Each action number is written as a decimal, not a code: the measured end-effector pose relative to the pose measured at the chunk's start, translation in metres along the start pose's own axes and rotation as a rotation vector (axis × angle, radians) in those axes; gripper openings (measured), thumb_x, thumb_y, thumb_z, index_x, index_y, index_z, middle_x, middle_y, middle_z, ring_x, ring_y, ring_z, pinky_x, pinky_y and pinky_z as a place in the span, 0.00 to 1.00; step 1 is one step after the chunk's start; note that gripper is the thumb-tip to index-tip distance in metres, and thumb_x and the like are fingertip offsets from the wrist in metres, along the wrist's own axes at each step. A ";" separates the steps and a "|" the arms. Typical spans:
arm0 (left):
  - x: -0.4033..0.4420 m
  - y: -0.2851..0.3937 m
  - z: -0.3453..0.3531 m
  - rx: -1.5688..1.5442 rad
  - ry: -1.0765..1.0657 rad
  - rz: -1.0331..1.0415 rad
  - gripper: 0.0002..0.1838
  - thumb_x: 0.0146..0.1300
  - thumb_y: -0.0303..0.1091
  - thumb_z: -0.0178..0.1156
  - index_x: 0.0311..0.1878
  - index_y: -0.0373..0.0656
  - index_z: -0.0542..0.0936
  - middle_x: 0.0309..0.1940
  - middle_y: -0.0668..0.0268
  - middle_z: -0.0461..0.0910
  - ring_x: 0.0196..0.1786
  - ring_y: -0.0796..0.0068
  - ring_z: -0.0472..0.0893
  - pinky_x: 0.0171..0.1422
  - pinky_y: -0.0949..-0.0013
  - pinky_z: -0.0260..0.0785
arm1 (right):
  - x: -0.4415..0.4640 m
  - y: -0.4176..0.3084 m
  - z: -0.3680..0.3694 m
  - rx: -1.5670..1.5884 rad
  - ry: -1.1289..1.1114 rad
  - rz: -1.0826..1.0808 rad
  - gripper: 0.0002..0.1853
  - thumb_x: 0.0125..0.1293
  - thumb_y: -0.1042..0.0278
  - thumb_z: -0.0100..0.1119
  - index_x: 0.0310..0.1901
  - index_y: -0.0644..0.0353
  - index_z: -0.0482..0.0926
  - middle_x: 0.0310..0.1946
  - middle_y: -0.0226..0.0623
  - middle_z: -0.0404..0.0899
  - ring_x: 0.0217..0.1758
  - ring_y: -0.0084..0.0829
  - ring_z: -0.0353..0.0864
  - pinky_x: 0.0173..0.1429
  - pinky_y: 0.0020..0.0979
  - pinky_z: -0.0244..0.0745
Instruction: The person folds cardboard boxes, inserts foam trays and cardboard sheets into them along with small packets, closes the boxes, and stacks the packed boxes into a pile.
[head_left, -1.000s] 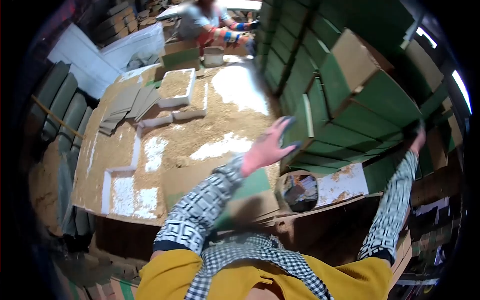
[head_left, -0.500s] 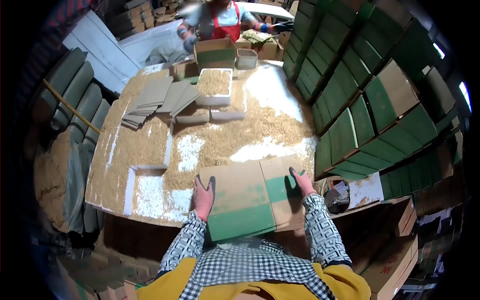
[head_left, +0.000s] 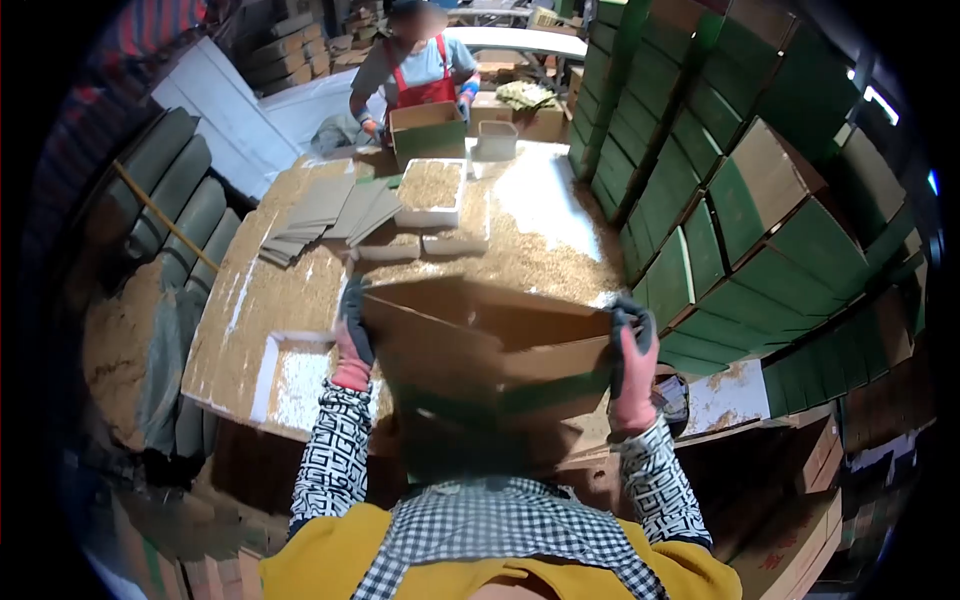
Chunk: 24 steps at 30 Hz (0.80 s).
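Observation:
A brown cardboard box [head_left: 450,350] with green printing is held up in front of me, its top gaping and its lower part dark and blurred. My left hand [head_left: 354,340], in a pink and dark grey glove, grips the box's left edge. At the right edge, my right hand [head_left: 632,365] is closed round the cardboard in a matching glove. Beneath and beyond the box lies a table [head_left: 235,330] strewn with tan grains. A white tray [head_left: 265,375] is at the near left, partly filled with the grains.
Green boxes [head_left: 680,220] are stacked high along the right side. Grey cardboard sheets [head_left: 325,210] and a filled white box [head_left: 432,188] sit mid-table. Across the table, a person in a red apron [head_left: 425,90] stands behind another green box [head_left: 428,135]. Grey sacks [head_left: 180,200] line the left.
The cardboard, flat on the table before, is now raised and opened into a box shape between my hands. The person opposite has brought both hands to the far box.

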<state>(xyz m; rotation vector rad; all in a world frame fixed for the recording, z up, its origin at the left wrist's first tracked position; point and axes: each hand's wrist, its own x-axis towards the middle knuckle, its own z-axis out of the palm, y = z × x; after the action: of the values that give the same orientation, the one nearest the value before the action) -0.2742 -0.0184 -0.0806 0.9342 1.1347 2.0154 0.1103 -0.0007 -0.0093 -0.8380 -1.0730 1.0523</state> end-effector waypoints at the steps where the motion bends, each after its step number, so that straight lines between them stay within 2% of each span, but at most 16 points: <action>1: -0.016 -0.005 -0.004 0.167 -0.236 -0.088 0.19 0.72 0.38 0.49 0.58 0.36 0.75 0.53 0.62 0.78 0.53 0.73 0.76 0.62 0.69 0.67 | 0.016 0.028 -0.026 -0.116 -0.069 -0.088 0.23 0.61 0.80 0.57 0.59 0.66 0.69 0.52 0.35 0.73 0.55 0.27 0.71 0.63 0.27 0.65; 3: -0.064 0.036 0.049 0.227 -0.632 -0.436 0.21 0.66 0.37 0.55 0.60 0.39 0.74 0.60 0.59 0.74 0.62 0.67 0.72 0.70 0.64 0.61 | 0.026 0.041 -0.025 -0.540 -0.078 -0.316 0.36 0.53 0.70 0.66 0.64 0.64 0.63 0.62 0.45 0.64 0.66 0.36 0.62 0.70 0.40 0.57; 5: -0.115 0.061 0.102 0.779 -1.270 0.362 0.17 0.59 0.37 0.59 0.53 0.53 0.80 0.63 0.61 0.72 0.68 0.57 0.66 0.72 0.57 0.58 | 0.022 0.049 -0.030 -1.168 -0.334 -0.440 0.47 0.45 0.53 0.74 0.65 0.63 0.61 0.65 0.51 0.58 0.70 0.49 0.56 0.72 0.57 0.44; 6: -0.129 0.087 0.118 0.824 -1.348 0.162 0.21 0.54 0.39 0.63 0.52 0.47 0.81 0.59 0.62 0.77 0.69 0.55 0.67 0.77 0.50 0.47 | 0.019 0.041 -0.021 -1.290 -0.404 -0.523 0.47 0.45 0.50 0.74 0.64 0.62 0.63 0.67 0.49 0.57 0.69 0.49 0.57 0.71 0.60 0.42; 8: -0.141 0.075 0.107 0.877 -1.389 0.022 0.20 0.54 0.37 0.63 0.51 0.43 0.81 0.56 0.59 0.78 0.66 0.60 0.70 0.73 0.56 0.56 | 0.020 0.034 -0.032 -1.216 -0.480 -0.462 0.47 0.45 0.49 0.74 0.64 0.62 0.64 0.66 0.48 0.59 0.68 0.47 0.59 0.71 0.57 0.44; 9: -0.142 0.053 0.084 0.678 -1.067 -0.209 0.18 0.55 0.38 0.65 0.48 0.43 0.80 0.54 0.62 0.79 0.63 0.63 0.72 0.69 0.58 0.61 | 0.019 0.011 -0.030 -1.033 -0.549 -0.338 0.48 0.46 0.53 0.74 0.67 0.61 0.61 0.64 0.47 0.63 0.68 0.45 0.61 0.72 0.56 0.44; 10: -0.142 0.037 0.060 0.473 -0.722 -0.399 0.16 0.55 0.38 0.66 0.46 0.43 0.80 0.51 0.65 0.79 0.60 0.66 0.74 0.65 0.61 0.66 | 0.008 -0.007 -0.029 -0.417 -0.535 0.002 0.51 0.47 0.57 0.73 0.71 0.60 0.56 0.65 0.47 0.63 0.71 0.42 0.59 0.75 0.55 0.42; 11: -0.131 0.053 0.062 0.516 -0.441 -0.415 0.25 0.53 0.39 0.69 0.52 0.38 0.77 0.54 0.60 0.77 0.59 0.68 0.74 0.63 0.64 0.67 | -0.001 0.023 -0.078 -0.362 -0.740 0.091 0.52 0.48 0.59 0.73 0.73 0.57 0.52 0.69 0.47 0.58 0.75 0.45 0.51 0.76 0.54 0.38; 12: -0.132 0.041 0.048 0.785 -0.319 -0.194 0.37 0.52 0.39 0.71 0.63 0.34 0.69 0.61 0.56 0.71 0.61 0.70 0.72 0.63 0.69 0.65 | -0.021 0.011 -0.100 -0.562 -1.036 -0.259 0.53 0.48 0.58 0.73 0.73 0.58 0.51 0.72 0.49 0.53 0.77 0.51 0.44 0.76 0.54 0.35; 13: -0.131 0.040 0.040 0.724 -0.350 -0.390 0.40 0.54 0.41 0.71 0.66 0.34 0.65 0.64 0.56 0.68 0.63 0.69 0.70 0.65 0.69 0.64 | -0.036 -0.020 -0.082 -0.564 -1.229 -0.126 0.48 0.47 0.57 0.73 0.70 0.53 0.59 0.72 0.48 0.52 0.76 0.57 0.42 0.76 0.57 0.35; 14: -0.129 0.040 0.033 0.649 -0.379 -0.590 0.44 0.55 0.43 0.70 0.69 0.34 0.60 0.66 0.55 0.65 0.65 0.68 0.68 0.66 0.69 0.63 | -0.044 -0.028 -0.074 -0.881 -1.540 -0.363 0.36 0.48 0.57 0.70 0.63 0.44 0.71 0.71 0.46 0.55 0.74 0.56 0.49 0.75 0.60 0.39; 18: -0.138 0.043 0.010 0.105 -0.564 -0.723 0.41 0.67 0.57 0.53 0.72 0.36 0.56 0.68 0.60 0.64 0.69 0.69 0.63 0.71 0.69 0.57 | -0.008 0.000 -0.082 -0.942 -1.296 -0.660 0.22 0.50 0.61 0.65 0.50 0.41 0.80 0.62 0.43 0.69 0.67 0.49 0.64 0.72 0.54 0.51; 20: -0.138 0.051 0.011 -0.546 -0.554 -0.736 0.40 0.70 0.58 0.47 0.74 0.40 0.53 0.69 0.62 0.62 0.70 0.71 0.63 0.71 0.69 0.59 | 0.003 0.002 -0.077 -0.536 -0.798 -0.163 0.19 0.58 0.61 0.61 0.52 0.52 0.78 0.57 0.40 0.74 0.62 0.39 0.70 0.69 0.44 0.60; 22: -0.131 0.048 0.022 0.162 -0.585 -0.435 0.39 0.69 0.54 0.50 0.74 0.40 0.52 0.70 0.60 0.61 0.71 0.69 0.62 0.73 0.68 0.56 | 0.018 0.035 -0.096 0.030 -0.611 0.542 0.19 0.63 0.59 0.55 0.55 0.53 0.76 0.55 0.37 0.75 0.58 0.36 0.71 0.63 0.40 0.64; 23: -0.130 0.042 0.028 0.486 -0.566 -0.324 0.40 0.68 0.52 0.53 0.74 0.39 0.51 0.71 0.58 0.60 0.71 0.67 0.61 0.74 0.67 0.54 | 0.028 0.076 -0.115 0.066 -0.569 0.773 0.20 0.65 0.58 0.52 0.57 0.54 0.74 0.53 0.36 0.76 0.56 0.34 0.72 0.60 0.38 0.66; 24: -0.126 0.044 0.051 0.509 -0.485 -0.482 0.41 0.67 0.49 0.56 0.74 0.38 0.51 0.71 0.56 0.58 0.73 0.65 0.59 0.75 0.66 0.51 | 0.044 0.120 -0.135 -0.102 -0.594 0.878 0.20 0.68 0.57 0.49 0.58 0.54 0.73 0.52 0.35 0.76 0.54 0.33 0.73 0.57 0.36 0.68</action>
<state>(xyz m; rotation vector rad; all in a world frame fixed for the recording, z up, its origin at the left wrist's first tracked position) -0.1716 -0.1146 -0.0566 1.1730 1.4384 1.0555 0.2146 0.0708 -0.1452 -1.1542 -1.2746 2.0899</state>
